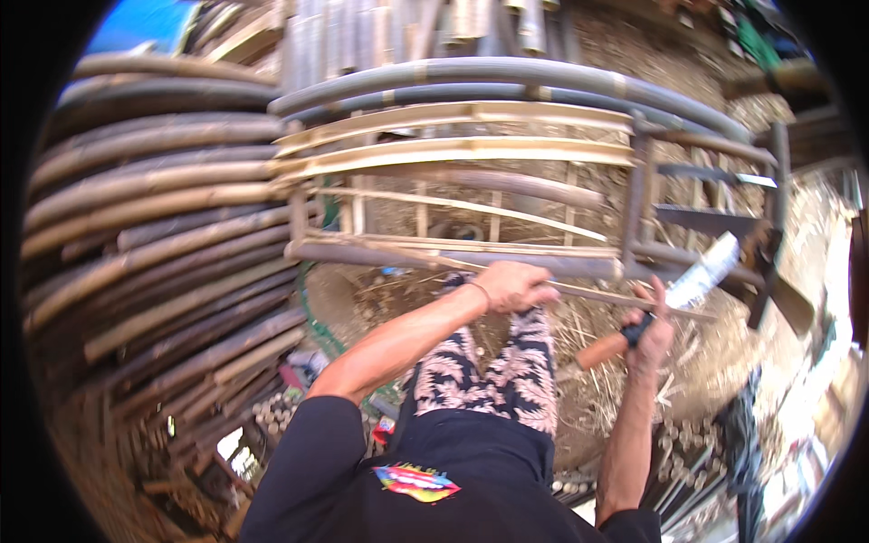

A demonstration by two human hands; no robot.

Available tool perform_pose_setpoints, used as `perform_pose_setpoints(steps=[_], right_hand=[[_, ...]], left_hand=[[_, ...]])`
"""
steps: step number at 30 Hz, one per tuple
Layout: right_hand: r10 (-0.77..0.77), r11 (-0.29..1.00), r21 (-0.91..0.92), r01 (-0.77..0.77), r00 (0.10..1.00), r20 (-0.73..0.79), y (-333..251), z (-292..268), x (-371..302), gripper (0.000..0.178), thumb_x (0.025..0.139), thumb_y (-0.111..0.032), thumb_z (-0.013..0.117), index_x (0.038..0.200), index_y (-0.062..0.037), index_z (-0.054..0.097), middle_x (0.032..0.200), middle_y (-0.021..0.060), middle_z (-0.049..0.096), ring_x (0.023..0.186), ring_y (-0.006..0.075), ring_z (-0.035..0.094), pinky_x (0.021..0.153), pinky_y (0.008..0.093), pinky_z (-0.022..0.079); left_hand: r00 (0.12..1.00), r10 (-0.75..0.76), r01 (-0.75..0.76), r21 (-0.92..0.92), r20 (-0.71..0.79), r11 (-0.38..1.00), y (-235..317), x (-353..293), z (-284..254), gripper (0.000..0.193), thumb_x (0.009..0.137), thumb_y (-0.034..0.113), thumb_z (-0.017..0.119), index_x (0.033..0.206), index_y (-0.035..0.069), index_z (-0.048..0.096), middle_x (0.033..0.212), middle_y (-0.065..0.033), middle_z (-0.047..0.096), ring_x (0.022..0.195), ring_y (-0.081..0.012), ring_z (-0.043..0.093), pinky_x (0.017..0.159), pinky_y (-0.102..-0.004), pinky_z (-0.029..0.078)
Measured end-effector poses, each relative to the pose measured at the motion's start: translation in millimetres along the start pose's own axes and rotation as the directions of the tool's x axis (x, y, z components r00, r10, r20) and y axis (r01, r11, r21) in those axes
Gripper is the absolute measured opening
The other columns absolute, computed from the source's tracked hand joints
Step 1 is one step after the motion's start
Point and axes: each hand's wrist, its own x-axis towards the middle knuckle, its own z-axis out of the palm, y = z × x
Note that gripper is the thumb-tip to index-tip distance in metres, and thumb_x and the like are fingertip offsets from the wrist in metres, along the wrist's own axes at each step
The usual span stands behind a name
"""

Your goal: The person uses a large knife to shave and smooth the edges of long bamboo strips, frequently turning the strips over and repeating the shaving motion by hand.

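My left hand [514, 288] is closed around a thin bamboo strip [593, 294] that slants across in front of my knees. To the right, my right hand [650, 339] grips a large knife with a wooden handle [601, 351] and a broad pale blade [704, 273] pointing up and away. One finger of that hand is raised by the strip; whether it touches is unclear. Something black is wrapped between palm and handle. Beyond both hands stands a bamboo frame [552, 265] with split bamboo lengths [471, 152] and thinner strips lying over it.
Bamboo poles [154, 185] are stacked at the left, with more poles [362, 41] at the far side. A saw [706, 220] and other bladed tools rest on the frame's right end. Shavings [588, 398] litter the ground. Cut pole ends [281, 412] lie near my left side.
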Motion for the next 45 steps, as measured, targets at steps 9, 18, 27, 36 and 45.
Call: perform_pose_setpoints(steps=[9, 18, 27, 36, 45], right_hand=[[-0.395, 0.918, -0.251, 0.306, 0.753, -0.527, -48.5, -153.1, 29.9, 0.048, 0.097, -0.016, 0.047, 0.143, -0.005, 0.037, 0.078, 0.0108, 0.062, 0.052, 0.0122, 0.054, 0.043, 0.0277, 0.049], [-0.153, 0.519, -0.849, -0.1, 0.966, -0.208, -30.4, -141.0, 28.9, 0.044, 0.095, -0.01, 0.046, 0.14, -0.0081, 0.046, 0.063, 0.0015, 0.052, 0.048, 0.0111, 0.049, 0.046, 0.0263, 0.048], [-0.039, 0.127, -0.987, 0.102, 0.994, 0.098, -28.2, -143.6, 34.3, 0.04, 0.094, -0.012, 0.048, 0.134, -0.0146, 0.049, 0.069, 0.0139, 0.064, 0.058, 0.0223, 0.062, 0.05, 0.0338, 0.052], [-0.741, 0.212, -0.97, 0.116, 0.667, -0.082, 35.8, -148.7, 58.7, 0.062, 0.098, -0.023, 0.045, 0.148, 0.0037, 0.022, 0.08, 0.0145, 0.057, 0.064, 0.0166, 0.056, 0.051, 0.0342, 0.048], [-0.234, 0.189, -0.982, -0.015, 0.97, -0.06, 213.5, -111.3, 111.8, 0.063, 0.096, -0.023, 0.053, 0.152, -0.0261, 0.023, 0.086, 0.0167, 0.047, 0.078, 0.0327, 0.05, 0.074, 0.0448, 0.047]], left_hand=[[0.981, -0.187, 0.18, 0.117, 0.047, 0.977, -21.9, 41.3, 27.4, 0.041, 0.095, 0.046, 0.051, 0.09, 0.007, 0.063, 0.086, -0.0165, 0.063, 0.086, -0.0355, 0.061, 0.075, -0.044, 0.046], [0.965, -0.251, 0.234, 0.177, 0.08, 0.956, -37.8, 51.5, 34.4, 0.041, 0.095, 0.043, 0.052, 0.089, 0.003, 0.06, 0.093, -0.0214, 0.062, 0.092, -0.041, 0.058, 0.08, -0.0465, 0.046], [0.958, -0.28, 0.251, 0.292, 0.062, 0.923, -71.8, 53.4, 46.9, 0.039, 0.097, 0.041, 0.049, 0.096, 0.002, 0.056, 0.089, -0.0238, 0.061, 0.09, -0.0446, 0.057, 0.078, -0.0474, 0.045], [0.897, -0.431, 0.367, 0.384, 0.095, 0.847, -102.2, 49.2, 27.3, 0.053, 0.096, 0.054, 0.041, 0.097, 0.005, 0.06, 0.1, -0.0241, 0.064, 0.1, -0.0432, 0.058, 0.086, -0.0499, 0.045], [0.785, -0.618, 0.498, 0.559, 0.032, 0.662, -122.4, 89.6, 54.9, 0.055, 0.091, 0.058, 0.047, 0.096, 0.01, 0.072, 0.094, -0.022, 0.069, 0.095, -0.0396, 0.064, 0.086, -0.0473, 0.048]])
